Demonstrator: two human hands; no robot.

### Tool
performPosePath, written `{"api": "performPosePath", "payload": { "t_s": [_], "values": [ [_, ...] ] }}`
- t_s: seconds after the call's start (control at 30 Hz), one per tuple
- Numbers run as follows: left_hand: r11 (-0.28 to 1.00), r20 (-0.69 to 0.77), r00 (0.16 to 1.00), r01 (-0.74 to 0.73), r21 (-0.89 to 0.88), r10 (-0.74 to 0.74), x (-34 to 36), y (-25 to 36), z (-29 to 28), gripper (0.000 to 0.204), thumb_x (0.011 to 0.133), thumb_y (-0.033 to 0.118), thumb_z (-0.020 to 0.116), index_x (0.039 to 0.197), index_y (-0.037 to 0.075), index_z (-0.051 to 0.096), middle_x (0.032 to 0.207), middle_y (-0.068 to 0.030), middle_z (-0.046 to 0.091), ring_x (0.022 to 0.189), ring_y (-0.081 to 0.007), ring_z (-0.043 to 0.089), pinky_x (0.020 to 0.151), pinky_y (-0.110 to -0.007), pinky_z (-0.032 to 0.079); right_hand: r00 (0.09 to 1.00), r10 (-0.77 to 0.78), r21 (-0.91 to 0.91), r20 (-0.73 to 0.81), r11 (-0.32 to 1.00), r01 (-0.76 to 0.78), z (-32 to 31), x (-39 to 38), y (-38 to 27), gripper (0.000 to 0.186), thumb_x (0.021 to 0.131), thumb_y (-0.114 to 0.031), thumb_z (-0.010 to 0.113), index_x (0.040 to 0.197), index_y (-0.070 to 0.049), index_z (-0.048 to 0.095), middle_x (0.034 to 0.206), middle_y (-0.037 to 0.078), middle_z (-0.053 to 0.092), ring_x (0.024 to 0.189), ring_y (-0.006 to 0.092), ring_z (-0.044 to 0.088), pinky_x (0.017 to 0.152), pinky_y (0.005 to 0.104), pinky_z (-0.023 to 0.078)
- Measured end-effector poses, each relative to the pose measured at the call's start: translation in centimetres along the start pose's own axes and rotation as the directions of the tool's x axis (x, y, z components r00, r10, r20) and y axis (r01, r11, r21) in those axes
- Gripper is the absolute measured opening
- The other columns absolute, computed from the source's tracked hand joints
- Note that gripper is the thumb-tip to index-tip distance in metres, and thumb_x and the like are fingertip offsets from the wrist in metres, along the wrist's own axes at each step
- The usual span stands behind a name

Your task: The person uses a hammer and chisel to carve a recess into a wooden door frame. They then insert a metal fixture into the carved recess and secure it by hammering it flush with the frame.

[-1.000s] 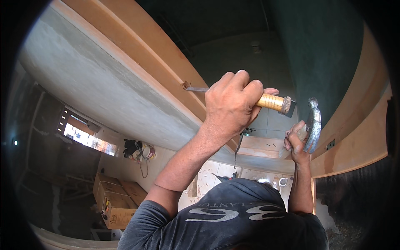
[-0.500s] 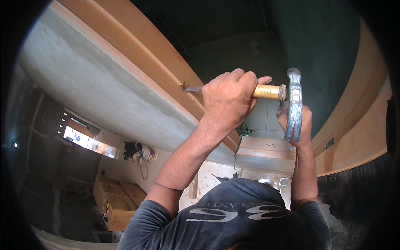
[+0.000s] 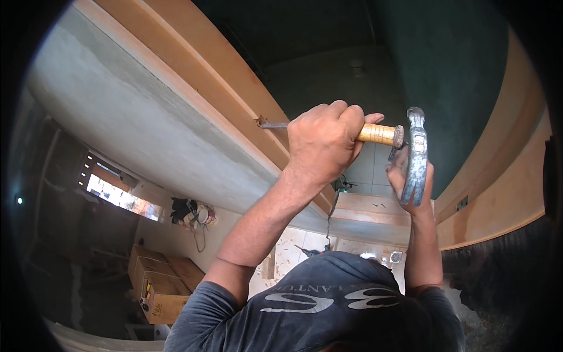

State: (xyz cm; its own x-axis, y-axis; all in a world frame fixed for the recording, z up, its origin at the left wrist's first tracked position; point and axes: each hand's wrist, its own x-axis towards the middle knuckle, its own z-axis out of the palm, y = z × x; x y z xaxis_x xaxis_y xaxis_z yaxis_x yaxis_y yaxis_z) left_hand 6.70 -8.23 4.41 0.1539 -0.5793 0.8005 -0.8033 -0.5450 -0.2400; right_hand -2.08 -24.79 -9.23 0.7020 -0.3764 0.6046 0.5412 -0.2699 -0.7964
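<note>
Chisel [image 3: 382, 134], clamped in left hand [image 3: 324, 138] at edge of frame [image 3: 217, 71] — hammer [image 3: 417, 157], gripped in right hand [image 3: 398, 176], nearer than a second ago — seemingly aligned.

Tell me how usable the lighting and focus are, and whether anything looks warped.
Head view: hammer and chisel handle look reasonably sharp; head view: the bright opening at left is washed out, while the upper middle sinks into shadow; head view: fisheye bows the right-hand wooden frame, with a black rim around the picture.
</note>
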Motion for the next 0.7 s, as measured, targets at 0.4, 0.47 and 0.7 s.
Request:
{"api": "performPosePath", "payload": {
  "t_s": [0.4, 0.47, 0.7],
  "values": [
    [0.995, -0.149, 0.988, -0.045, -0.092, 0.031, 1.3, 2.0, -2.4, 0.052, 0.088, 0.036, 0.089, 0.067, 0.011, 0.048, 0.06, -0.0032, 0.047, 0.049, -0.0199, 0.049, 0.045, -0.036, 0.039, 0.95, 0.284, 0.434, -0.128, 0.877, -0.204, -1.0, -1.8, -1.1, 0.022, 0.091, 0.009, 0.061, 0.079, -0.008, 0.052, 0.068, 0.003, 0.051, 0.051, 0.0094, 0.05, 0.047, 0.0258, 0.039],
    [0.996, -0.166, 0.985, -0.053, -0.071, 0.041, 1.9, 1.1, -1.7, 0.052, 0.088, 0.036, 0.089, 0.067, 0.011, 0.049, 0.06, -0.0033, 0.047, 0.048, -0.0202, 0.049, 0.045, -0.036, 0.039, 0.958, 0.271, 0.431, -0.096, 0.879, -0.206, -1.0, -1.8, -1.0, 0.022, 0.091, 0.009, 0.061, 0.079, -0.007, 0.051, 0.07, 0.004, 0.051, 0.05, 0.0096, 0.049, 0.047, 0.0265, 0.04],
    [0.999, -0.128, 0.992, -0.01, -0.052, 0.003, 2.5, 0.5, -1.8, 0.05, 0.09, 0.036, 0.088, 0.068, 0.011, 0.052, 0.06, -0.0031, 0.049, 0.049, -0.0201, 0.051, 0.046, -0.036, 0.04, 0.944, 0.322, 0.439, -0.07, 0.86, -0.261, -1.3, -2.2, -1.0, 0.021, 0.09, 0.006, 0.062, 0.079, -0.007, 0.05, 0.07, 0.003, 0.049, 0.049, 0.0097, 0.048, 0.047, 0.0271, 0.041]
  ]
}}
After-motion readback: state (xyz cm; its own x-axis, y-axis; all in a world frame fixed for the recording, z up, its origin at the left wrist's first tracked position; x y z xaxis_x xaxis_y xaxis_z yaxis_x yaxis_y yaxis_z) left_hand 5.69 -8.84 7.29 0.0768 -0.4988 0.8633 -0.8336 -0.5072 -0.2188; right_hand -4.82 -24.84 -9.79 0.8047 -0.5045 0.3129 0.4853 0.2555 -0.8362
